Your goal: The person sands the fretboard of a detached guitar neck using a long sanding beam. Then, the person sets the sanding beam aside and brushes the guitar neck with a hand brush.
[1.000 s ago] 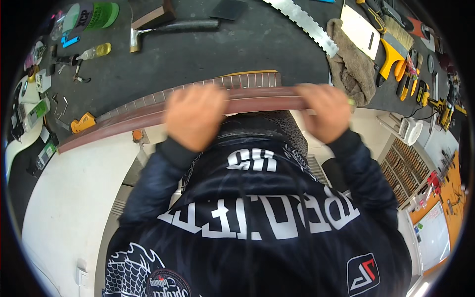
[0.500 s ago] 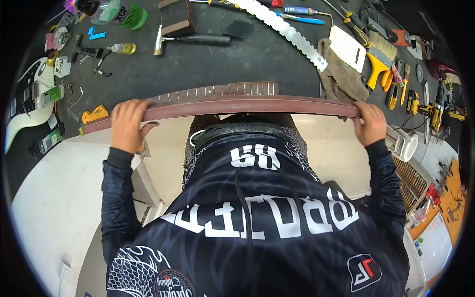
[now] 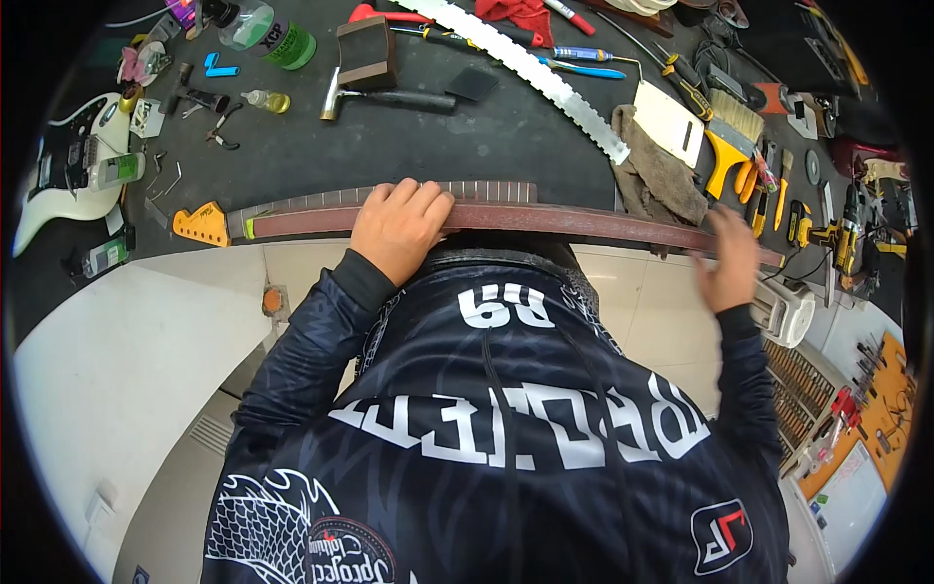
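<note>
A long reddish-brown bar (image 3: 564,219), perhaps a sanding beam, lies across a guitar neck (image 3: 311,197) at the bench's front edge. The neck's dark fretted board shows along the bar's far side, and its yellow headstock (image 3: 201,224) sticks out on the left. My left hand (image 3: 404,224) is closed over the bar left of its middle, fingers on top. Toward the bar's right end is my right hand (image 3: 730,261), blurred by motion, with its thumb apart; whether it grips the bar is unclear. The bar's right tip shows beyond that hand.
Farther back lie a hammer (image 3: 384,97), a brown block (image 3: 366,54), a notched metal straightedge (image 3: 545,83) and a grey-brown cloth (image 3: 657,175). A yellow-handled brush (image 3: 730,141) and several tools crowd the right. A white guitar body (image 3: 73,165) and bottles stand left.
The bar has shifted right, uncovering the headstock. My left hand has moved from near its left end toward the middle. The bar's right tip now shows past my blurred right hand.
</note>
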`<state>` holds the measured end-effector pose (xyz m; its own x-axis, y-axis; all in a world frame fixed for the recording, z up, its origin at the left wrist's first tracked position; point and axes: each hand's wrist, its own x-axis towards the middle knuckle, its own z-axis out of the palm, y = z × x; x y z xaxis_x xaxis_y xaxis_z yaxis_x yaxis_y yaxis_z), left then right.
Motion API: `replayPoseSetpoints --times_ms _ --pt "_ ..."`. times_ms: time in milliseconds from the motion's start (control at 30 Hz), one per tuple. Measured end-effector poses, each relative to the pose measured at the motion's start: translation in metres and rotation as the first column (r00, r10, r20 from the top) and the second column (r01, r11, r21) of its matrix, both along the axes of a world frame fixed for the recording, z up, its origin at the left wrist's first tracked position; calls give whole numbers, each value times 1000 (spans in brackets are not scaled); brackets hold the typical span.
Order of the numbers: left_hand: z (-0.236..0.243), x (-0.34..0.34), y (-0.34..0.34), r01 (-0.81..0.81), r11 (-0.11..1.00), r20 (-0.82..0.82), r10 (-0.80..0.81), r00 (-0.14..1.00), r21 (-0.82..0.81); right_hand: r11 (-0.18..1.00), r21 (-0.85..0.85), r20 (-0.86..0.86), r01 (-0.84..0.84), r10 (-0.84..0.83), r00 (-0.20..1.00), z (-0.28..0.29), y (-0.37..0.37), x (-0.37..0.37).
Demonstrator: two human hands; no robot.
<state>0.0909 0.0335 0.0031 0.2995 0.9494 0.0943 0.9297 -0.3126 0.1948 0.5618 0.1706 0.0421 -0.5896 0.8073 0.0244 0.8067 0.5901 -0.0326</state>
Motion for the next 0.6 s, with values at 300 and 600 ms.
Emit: replayPoseSetpoints --times_ms 300,600 --pt "13 -47 -5 -2 991 -60 -6 998 -133 937 -168 -175 -306 277 945 -28 -27 -140" --pt "-1 4 11 41 996 -64 -46 997 -85 956 -116 -123 -268 254 959 -16 -21 -90"
